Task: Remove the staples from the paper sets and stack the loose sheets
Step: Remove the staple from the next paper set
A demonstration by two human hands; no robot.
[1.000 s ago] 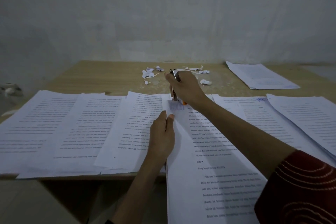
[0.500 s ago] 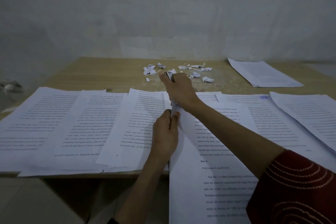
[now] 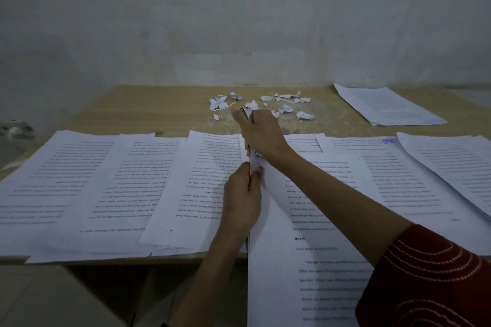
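Note:
A stapled paper set (image 3: pixel 313 260) lies in front of me, hanging over the near table edge. My left hand (image 3: pixel 243 199) pinches its top left corner, with the corner raised off the table. My right hand (image 3: pixel 261 135) reaches over that corner and grips a small metal staple remover (image 3: pixel 248 114), whose tip sticks out past my fingers. The staple itself is hidden by my hands.
Printed sheets lie in overlapping rows along the wooden table (image 3: pixel 159 109), at left (image 3: pixel 87 188) and at right (image 3: pixel 425 172). Torn paper scraps (image 3: pixel 265 105) are scattered behind my hands. A separate paper stack (image 3: pixel 385 105) sits at the back right. A wall rises close behind.
My left hand has closed on the set's corner and lifted it. My right hand has shifted slightly with the staple remover, whose orange part no longer shows.

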